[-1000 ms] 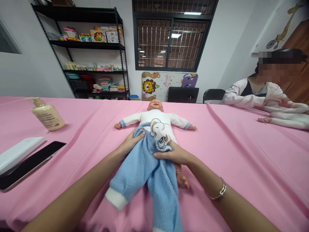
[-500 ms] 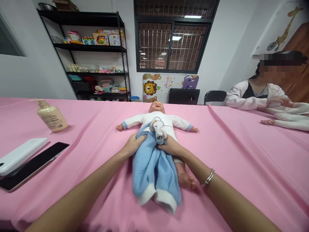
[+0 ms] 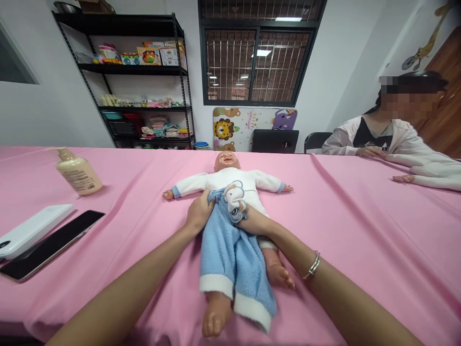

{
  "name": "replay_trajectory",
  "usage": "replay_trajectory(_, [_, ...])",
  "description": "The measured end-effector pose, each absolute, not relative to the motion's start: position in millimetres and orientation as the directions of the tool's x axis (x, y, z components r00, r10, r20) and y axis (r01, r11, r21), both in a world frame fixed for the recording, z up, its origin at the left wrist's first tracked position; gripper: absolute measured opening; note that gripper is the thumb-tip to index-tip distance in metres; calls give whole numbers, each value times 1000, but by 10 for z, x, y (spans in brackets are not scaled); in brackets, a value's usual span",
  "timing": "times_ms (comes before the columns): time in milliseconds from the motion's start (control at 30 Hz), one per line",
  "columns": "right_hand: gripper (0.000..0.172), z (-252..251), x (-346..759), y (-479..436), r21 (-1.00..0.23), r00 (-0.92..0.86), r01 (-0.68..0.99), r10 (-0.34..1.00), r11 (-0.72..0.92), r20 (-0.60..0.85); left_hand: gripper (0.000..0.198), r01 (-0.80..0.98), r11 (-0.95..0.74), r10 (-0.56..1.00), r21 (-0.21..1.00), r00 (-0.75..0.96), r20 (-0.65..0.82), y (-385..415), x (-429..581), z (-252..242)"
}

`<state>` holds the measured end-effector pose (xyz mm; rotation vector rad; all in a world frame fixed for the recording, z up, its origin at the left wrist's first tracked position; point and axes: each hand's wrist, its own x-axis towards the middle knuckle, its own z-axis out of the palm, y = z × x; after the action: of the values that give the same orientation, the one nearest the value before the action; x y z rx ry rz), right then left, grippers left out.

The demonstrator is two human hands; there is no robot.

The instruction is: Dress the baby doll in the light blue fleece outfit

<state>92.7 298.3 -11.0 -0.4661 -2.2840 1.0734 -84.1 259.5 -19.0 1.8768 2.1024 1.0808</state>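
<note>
A baby doll (image 3: 227,161) in a white top with blue cuffs lies on its back, head away from me. Fuzzy blue pants (image 3: 219,240) with white hems lie over its lower body. One doll foot pokes out of the pant leg on the left; the other leg lies bare beside the right pant leg. My left hand (image 3: 200,211) is closed on the waistband at its left side. At the other side, my right hand (image 3: 254,221) grips the pants near the bunched white animal patch (image 3: 235,199); some of its fingers are hidden by cloth.
Pink cloth (image 3: 137,269) covers the table. To the left are a pump bottle (image 3: 79,175), a white device (image 3: 36,230) and a dark phone (image 3: 54,245). A seated person (image 3: 374,134) is at the far right beside another doll's white-sleeved arm (image 3: 432,180).
The doll's left-side foot now shows beyond the pant hem, where it was hidden before. The pants' waist is drawn slightly up the doll. The person at right has shifted and lowered a hand.
</note>
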Motion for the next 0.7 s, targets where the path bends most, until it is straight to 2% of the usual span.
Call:
replay_trajectory(133, [30, -68, 1021, 3005, -722, -702, 112, 569, 683, 429, 25, 772, -101, 905, 628, -191, 379, 2600, -907, -193])
replay_trajectory(200, [29, -21, 1114, 3083, -686, -593, 170, 629, 707, 502, 27, 731, -123, 893, 671, -214, 396, 2581, -976, -177])
replay_trajectory(267, [27, 26, 1211, 3180, -716, -455, 202, 712, 668, 535, 38, 709, -147, 834, 690, -286, 472, 2537, -1016, -128])
replay_trajectory(333, [31, 48, 1278, 3260, -822, -343, 186, 819, 539, 460, 44, 756, -212, 696, 619, -327, 639, 2451, -979, -35])
replay_trajectory(367, [35, 45, 1296, 3287, -874, -315, 163, 863, 458, 394, 39, 793, -277, 621, 543, -284, 731, 2392, -924, 25])
replay_trajectory(433, [42, 21, 1302, 3311, -940, -318, 106, 906, 325, 278, 22, 808, -491, 560, 326, 6, 828, 2258, -765, 150])
replay_trajectory(467, [43, 7, 1298, 3311, -953, -335, 81, 908, 292, 249, 17, 746, -621, 577, 240, 228, 785, 2195, -680, 207])
replay_trajectory(500, [44, -3, 1295, 3308, -957, -355, 61, 903, 282, 244, 18, 667, -718, 592, 199, 436, 678, 2143, -605, 256])
replay_trajectory(567, [44, 3, 1312, 3302, -955, -391, 46, 885, 293, 253, 25, 592, -781, 613, 199, 666, 424, 2086, -524, 321])
replay_trajectory(633, [44, 45, 1372, 3315, -957, -441, 75, 870, 280, 220, 30, 657, -731, 680, 185, 678, 280, 2092, -552, 347])
replay_trajectory(700, [45, 113, 1464, 3346, -971, -488, 91, 860, 222, 151, 34, 735, -662, 745, 147, 623, 238, 2135, -644, 342])
